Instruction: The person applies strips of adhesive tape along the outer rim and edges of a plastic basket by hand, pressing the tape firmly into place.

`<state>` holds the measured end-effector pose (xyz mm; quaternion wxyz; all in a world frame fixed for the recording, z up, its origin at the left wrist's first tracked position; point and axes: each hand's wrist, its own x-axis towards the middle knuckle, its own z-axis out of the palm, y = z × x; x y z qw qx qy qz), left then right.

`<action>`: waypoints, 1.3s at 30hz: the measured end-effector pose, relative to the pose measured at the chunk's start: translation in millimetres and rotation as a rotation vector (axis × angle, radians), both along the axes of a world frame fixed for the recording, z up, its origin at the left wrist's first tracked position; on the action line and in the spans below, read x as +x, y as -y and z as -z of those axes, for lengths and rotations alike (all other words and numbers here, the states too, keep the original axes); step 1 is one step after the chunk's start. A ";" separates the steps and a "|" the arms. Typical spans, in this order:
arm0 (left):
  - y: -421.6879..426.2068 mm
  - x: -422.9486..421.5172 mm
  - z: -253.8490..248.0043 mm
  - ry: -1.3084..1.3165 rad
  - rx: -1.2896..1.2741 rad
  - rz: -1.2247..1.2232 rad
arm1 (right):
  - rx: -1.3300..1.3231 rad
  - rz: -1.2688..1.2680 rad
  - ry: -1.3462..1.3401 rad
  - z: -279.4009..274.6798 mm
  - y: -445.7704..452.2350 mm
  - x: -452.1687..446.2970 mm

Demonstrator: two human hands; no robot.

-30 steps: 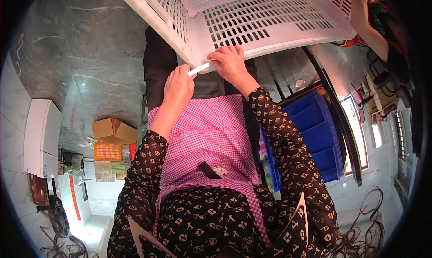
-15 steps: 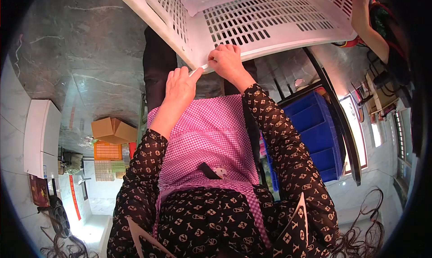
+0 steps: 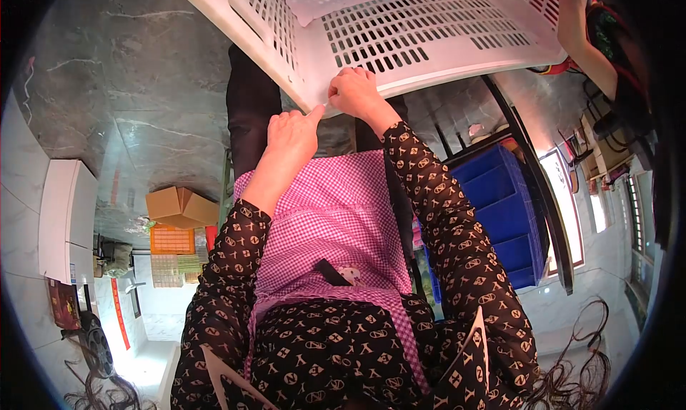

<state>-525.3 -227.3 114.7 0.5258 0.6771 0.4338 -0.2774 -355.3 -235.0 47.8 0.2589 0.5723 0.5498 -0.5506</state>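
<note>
Left hand (image 3: 291, 140) and right hand (image 3: 354, 94), both curled nearly closed: a mostly hidden white strip (image 3: 326, 105) is pinched between them beside the white basket (image 3: 429, 77).

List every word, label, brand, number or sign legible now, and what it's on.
"N": circled, repeated in the print on the black blouse; it may be only a motif.
Red wall strip: any writing is too small to read.
Small label on the white cabinet: too small.
No other text is readable.
</note>
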 end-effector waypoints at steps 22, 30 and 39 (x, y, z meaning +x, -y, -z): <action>-53.9 8.8 -2.9 -0.157 -0.526 -0.074 | -0.022 0.035 -0.054 7.5 -0.7 1.9; -39.9 8.6 0.9 -0.086 -0.340 0.032 | -0.041 0.010 -0.046 6.2 -2.8 1.3; -37.0 11.3 9.6 -0.091 -0.322 0.081 | -0.044 0.019 -0.044 6.3 -2.7 0.4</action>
